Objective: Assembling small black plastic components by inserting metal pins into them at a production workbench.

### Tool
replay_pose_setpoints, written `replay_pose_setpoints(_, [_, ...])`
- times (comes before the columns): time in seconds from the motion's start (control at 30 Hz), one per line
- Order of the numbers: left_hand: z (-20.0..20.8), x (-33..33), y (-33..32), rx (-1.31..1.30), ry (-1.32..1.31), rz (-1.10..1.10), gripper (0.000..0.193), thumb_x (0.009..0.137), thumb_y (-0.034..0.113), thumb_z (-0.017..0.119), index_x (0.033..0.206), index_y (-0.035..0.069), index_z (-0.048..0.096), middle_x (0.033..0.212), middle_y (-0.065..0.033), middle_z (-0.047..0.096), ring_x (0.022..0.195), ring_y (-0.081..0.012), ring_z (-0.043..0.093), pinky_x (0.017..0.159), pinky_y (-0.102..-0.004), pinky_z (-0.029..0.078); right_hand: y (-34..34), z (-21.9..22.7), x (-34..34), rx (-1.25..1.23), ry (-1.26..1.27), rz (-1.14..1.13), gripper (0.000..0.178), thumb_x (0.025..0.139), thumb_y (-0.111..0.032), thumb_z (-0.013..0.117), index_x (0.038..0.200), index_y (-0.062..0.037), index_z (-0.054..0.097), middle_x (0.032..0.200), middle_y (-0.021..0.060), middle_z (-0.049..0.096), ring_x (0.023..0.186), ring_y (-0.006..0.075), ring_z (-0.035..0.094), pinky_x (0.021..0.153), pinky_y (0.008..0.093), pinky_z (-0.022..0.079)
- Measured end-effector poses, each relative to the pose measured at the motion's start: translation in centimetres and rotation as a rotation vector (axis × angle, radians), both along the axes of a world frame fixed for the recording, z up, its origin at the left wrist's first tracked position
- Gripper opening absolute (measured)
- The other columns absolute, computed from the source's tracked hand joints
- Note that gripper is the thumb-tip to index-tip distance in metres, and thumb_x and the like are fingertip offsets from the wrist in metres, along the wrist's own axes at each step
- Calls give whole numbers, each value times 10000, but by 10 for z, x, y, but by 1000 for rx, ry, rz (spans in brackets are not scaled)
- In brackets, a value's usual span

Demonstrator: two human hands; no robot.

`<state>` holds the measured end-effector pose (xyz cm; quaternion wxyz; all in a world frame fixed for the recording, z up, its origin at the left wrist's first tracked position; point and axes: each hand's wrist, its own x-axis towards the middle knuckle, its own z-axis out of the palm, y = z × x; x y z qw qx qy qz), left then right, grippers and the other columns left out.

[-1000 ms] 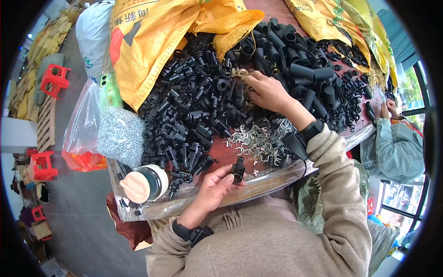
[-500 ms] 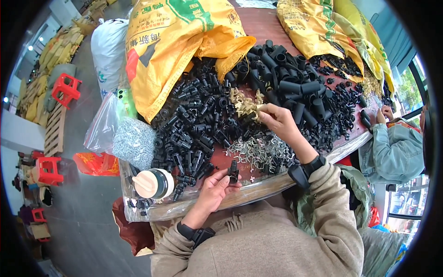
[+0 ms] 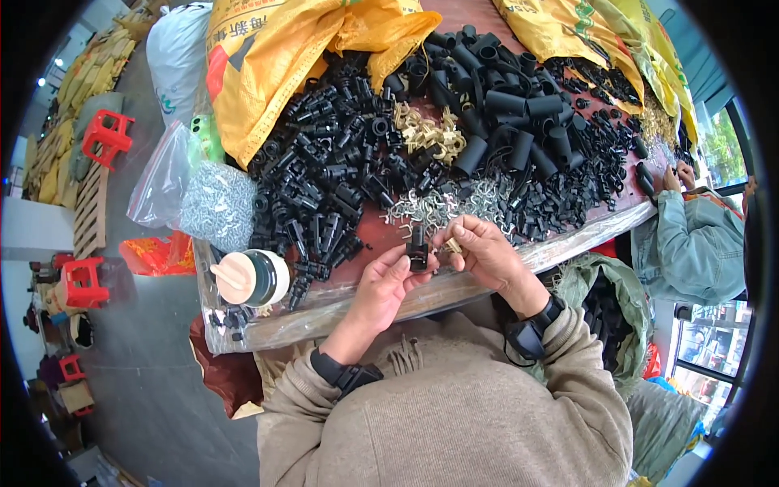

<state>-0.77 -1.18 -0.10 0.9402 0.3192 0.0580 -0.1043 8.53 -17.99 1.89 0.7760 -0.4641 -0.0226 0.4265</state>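
Left hand pinches a black fitting, right hand a gold-coloured clip; steady, square alignment appears advisable.

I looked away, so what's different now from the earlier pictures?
The right hand came back from the gold-coloured pile toward the body, beside the left hand, bringing a gold-coloured piece. The left hand still holds the black part; the lidded jar stayed put.

On the table, fittings lie left and tubes right, a clip pile between them — wire clips before it — with a jar at the near left corner, a parts bag behind it and a sack behind the fittings.
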Motion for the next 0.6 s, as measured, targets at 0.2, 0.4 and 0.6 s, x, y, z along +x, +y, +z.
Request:
replay_pose_setpoints(0.2, [-3, -3, -6, -21, 14, 2, 316, 874, 193, 487, 1124, -1, 485, 1024, -91, 569, 952, -160, 539, 852, -295, 427, 2, 2, -19, -40, -98, 12, 165, 890, -161, 454, 932, -12, 510, 826, 59, 552, 633, 100, 536, 558, 198, 441])
replay_pose_setpoints(0.4, [-5, -3, -9, -55, 22, -9, 304, 875, 175, 484, 1121, -3, 485, 1048, -100, 557, 982, -167, 532, 878, -311, 421, -1, -5, -22, -464, -983, -3, 93, 867, -95, 488, 867, -10, 523, 819, 32, 514, 635, 84, 499, 547, 176, 395])
replay_pose_setpoints(0.6, [-9, 3, -5, -101, 54, -23, 307, 875, 159, 484, 1131, -10, 471, 1053, -106, 554, 993, -183, 531, 879, -321, 425, -9, -5, -6, -419, -951, -37, 108, 829, -111, 552, 797, -9, 538, 789, 41, 515, 704, 96, 484, 601, 219, 401])
